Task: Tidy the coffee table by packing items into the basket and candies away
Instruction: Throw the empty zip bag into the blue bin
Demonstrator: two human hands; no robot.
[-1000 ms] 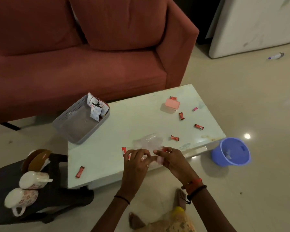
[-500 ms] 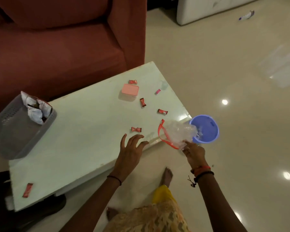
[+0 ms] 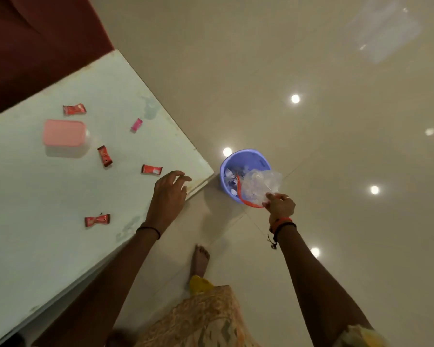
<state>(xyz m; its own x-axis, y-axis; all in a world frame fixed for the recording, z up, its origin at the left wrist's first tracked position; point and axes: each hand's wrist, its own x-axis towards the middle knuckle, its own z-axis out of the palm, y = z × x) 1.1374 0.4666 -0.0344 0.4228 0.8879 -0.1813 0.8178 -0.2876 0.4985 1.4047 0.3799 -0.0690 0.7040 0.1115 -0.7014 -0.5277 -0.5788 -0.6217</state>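
Note:
My right hand [image 3: 280, 203] grips a crumpled clear plastic bag with a red strip [image 3: 258, 185] and holds it over the blue bin [image 3: 246, 159] on the floor. My left hand [image 3: 169, 190] hovers with fingers apart over the pale coffee table [image 3: 35, 246] near its right corner, holding nothing. Several red wrapped candies lie on the table: one [image 3: 151, 169] just left of my left hand, one [image 3: 97, 220] nearer me, one [image 3: 104, 156] beside a pink-lidded box [image 3: 63, 133], one [image 3: 74, 109] behind the box. A small pink candy [image 3: 136, 125] lies near the far edge. The basket is out of view.
The red sofa [image 3: 35, 46] stands behind the table at the upper left. Glossy beige floor tiles with light reflections fill the right side. My bare foot [image 3: 201, 257] is on the floor beside the table's near edge. The bin holds scraps of wrapper.
The view has swung right and down, so the basket has left the frame. My right hand carried the plastic bag off the table to above the blue bin. My left hand stayed near the table corner.

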